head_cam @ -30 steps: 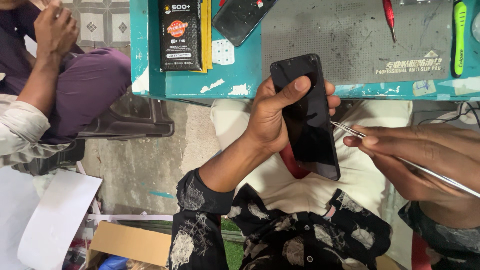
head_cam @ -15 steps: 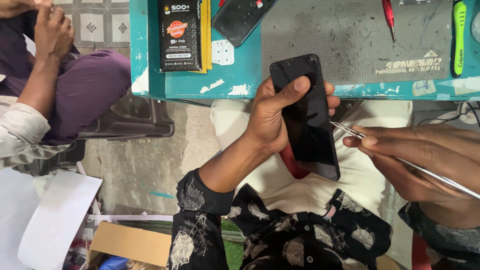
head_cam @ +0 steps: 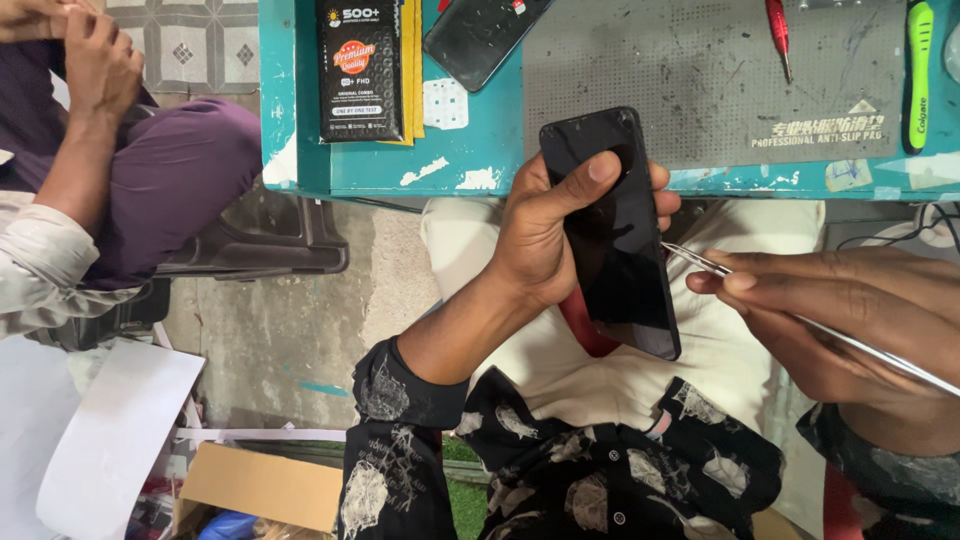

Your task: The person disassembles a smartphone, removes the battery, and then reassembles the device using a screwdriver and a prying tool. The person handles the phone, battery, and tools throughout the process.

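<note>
**Phone gripped in the left hand, metal tweezers pressed to its edge**

The left hand (head_cam: 545, 235) is closed around a black smartphone (head_cam: 615, 235), thumb laid across the dark glass near the upper end and fingertips curling round the far long edge. The phone stands tilted, its top leaning away from the person, held above the lap just in front of the teal table edge (head_cam: 400, 175).

The right hand (head_cam: 835, 315) is pinched shut on a pair of thin metal tweezers (head_cam: 700, 262). Their tips meet the phone's right-hand edge about halfway down, just beside the left hand's fingertips. The shaft runs back through the right fingers and out past the wrist toward the lower right.

Beyond the left hand, on the table, lies a grey anti-slip work mat (head_cam: 700, 70). Further out from the left thumb rests a second dark phone (head_cam: 480, 35), face up and angled, and to the left of that a black retail box (head_cam: 362, 70) lying on a yellow packet. Beyond the right hand, a red-handled screwdriver (head_cam: 778, 30) lies on the mat, and a green-handled brush (head_cam: 918, 70) lies along its right border.

Far to the left of the left hand sits another person in purple trousers (head_cam: 175, 180), hands raised. Below the left forearm, at floor level, lie a cardboard box (head_cam: 265, 485) and white sheets (head_cam: 110, 430).
</note>
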